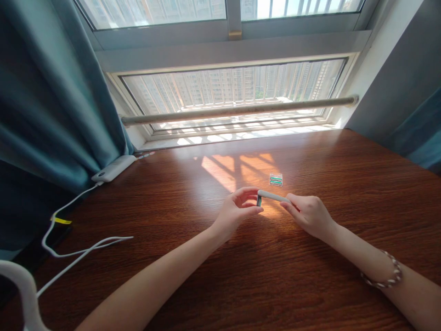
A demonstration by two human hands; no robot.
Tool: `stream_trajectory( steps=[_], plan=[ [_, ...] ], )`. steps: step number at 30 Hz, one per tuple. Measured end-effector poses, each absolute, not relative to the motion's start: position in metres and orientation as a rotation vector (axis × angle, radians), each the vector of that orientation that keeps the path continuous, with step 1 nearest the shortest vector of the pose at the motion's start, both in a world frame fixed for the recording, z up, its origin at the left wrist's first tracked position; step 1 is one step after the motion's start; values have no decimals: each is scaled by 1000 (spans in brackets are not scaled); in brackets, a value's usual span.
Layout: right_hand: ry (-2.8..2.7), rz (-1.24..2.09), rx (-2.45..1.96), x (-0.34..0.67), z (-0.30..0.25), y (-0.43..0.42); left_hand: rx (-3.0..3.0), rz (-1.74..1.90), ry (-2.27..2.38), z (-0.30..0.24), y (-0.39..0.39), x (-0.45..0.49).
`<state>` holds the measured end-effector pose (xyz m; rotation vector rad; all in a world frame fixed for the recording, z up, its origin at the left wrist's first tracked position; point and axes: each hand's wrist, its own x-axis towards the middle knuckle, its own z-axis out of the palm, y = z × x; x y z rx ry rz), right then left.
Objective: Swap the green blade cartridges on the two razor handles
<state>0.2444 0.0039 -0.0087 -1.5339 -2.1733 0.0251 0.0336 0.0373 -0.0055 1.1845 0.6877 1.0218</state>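
A razor with a pale handle (272, 196) is held over the table between my two hands. My right hand (310, 214) grips the far end of the handle with thumb and fingers. At the other end, the dark razor head (259, 201) with a greenish strip is pinched between the thumb and fingers of my left hand (238, 209). Head and handle meet at roughly a right angle; whether they are locked together, I cannot tell. Just beyond the razor, a small clear blade pack (276, 179) with green-striped cartridges lies flat on the wood.
The brown wooden table (193, 285) reaches to a window with a rail (241, 110). At the left, a white power strip or adapter (114, 168) trails a white cable (82, 252) across the tabletop. A curved white stand (20, 280) rises at lower left, and a blue curtain (62, 92) hangs beside it.
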Motion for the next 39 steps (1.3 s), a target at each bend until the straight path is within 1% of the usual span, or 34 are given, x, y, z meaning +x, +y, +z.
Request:
stream_trajectory(
  steps=[2,6,12,18,26,39],
  plan=[
    [-2132,38,-1572,245,-8,4,1185,1025,696,-6,37,33],
    [-2211,144,-1429,244,-8,3,1190,1001,715,-6,37,33],
    [-2133,30,-1578,244,-8,4,1188,988,755,-8,37,32],
    [-2196,97,-1469,243,-8,3,1247,964,742,-5,36,31],
    [-2123,-11,-1623,244,-7,4,1227,1013,685,-10,37,32],
    [-2159,-180,-1612,244,-8,4,1212,919,755,-6,40,32]
  ],
)
